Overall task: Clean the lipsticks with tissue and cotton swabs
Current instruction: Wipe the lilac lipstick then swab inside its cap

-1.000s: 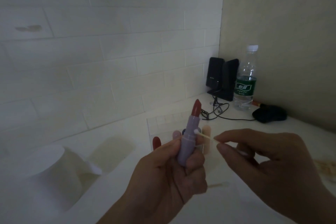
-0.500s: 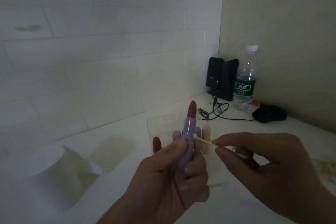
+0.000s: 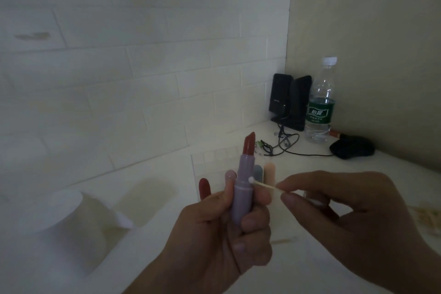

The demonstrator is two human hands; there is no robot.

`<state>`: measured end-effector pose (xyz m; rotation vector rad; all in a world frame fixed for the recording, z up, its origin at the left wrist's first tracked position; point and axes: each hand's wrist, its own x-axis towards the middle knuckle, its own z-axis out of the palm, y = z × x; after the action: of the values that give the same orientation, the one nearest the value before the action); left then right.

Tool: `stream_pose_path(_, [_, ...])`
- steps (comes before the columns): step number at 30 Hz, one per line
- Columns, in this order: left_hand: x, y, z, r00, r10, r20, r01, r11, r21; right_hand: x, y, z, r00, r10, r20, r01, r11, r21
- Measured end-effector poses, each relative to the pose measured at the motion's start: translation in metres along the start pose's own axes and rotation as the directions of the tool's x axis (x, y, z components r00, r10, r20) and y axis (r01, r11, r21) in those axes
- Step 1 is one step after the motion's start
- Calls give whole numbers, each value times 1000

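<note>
— So, where does it stand? Start with the big things.

— Biggest is the white roll of tissue (image 3: 51, 212) lying low on the left of the white tabletop (image 3: 310, 270), untouched; next the left hand (image 3: 222, 229), fingers curled round the lilac plastic lipstick tube (image 3: 242, 196) and holding it upright at mid-frame, above the table; the right hand (image 3: 343, 212) pinches the thin wooden cotton swab (image 3: 265, 185) between thumb and forefinger, its other fingers loosely bent; the swab's white tip touches the right side of the tube, at the step where the narrower collar meets the wider base.

— How would you do this step well?

— I'd keep the tube steady and turn it slowly with the left hand, so the tip runs round that seam with light pressure; I'd judge the risk is slipping upward and smearing the bullet.

— And the lipstick itself?

— Its brick-red bullet (image 3: 249, 144) is wound out, slanted at the top; the light is too dim to tell whether the casing carries smears. Four capped lipsticks (image 3: 269, 170), red, mauve, grey-blue and peach, stand just behind it.
</note>
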<state>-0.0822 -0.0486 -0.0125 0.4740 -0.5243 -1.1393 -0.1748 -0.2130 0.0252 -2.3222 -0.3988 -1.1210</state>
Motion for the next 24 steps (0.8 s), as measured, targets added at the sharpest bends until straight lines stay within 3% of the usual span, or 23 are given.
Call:
stream_pose_path(10, [-3, 2, 6, 996, -49, 70, 48, 999, 19, 0, 0, -2, 1000, 5, -10, -4, 999, 43])
stream_pose_path(19, [-1, 2, 4, 996, -65, 66, 65, 998, 4, -1, 7, -2, 999, 40, 37, -39, 998, -47])
stream_pose_path(21, [1, 2, 1, 997, -60, 53, 62, 997, -51, 1, 22, -6, 989, 144, -7, -145, 989, -15])
stream_pose_path(24, [4, 1, -4, 1000, -9, -18, 8, 998, -62, 8, 50, -14, 890, 455, -32, -413, 834, 366])
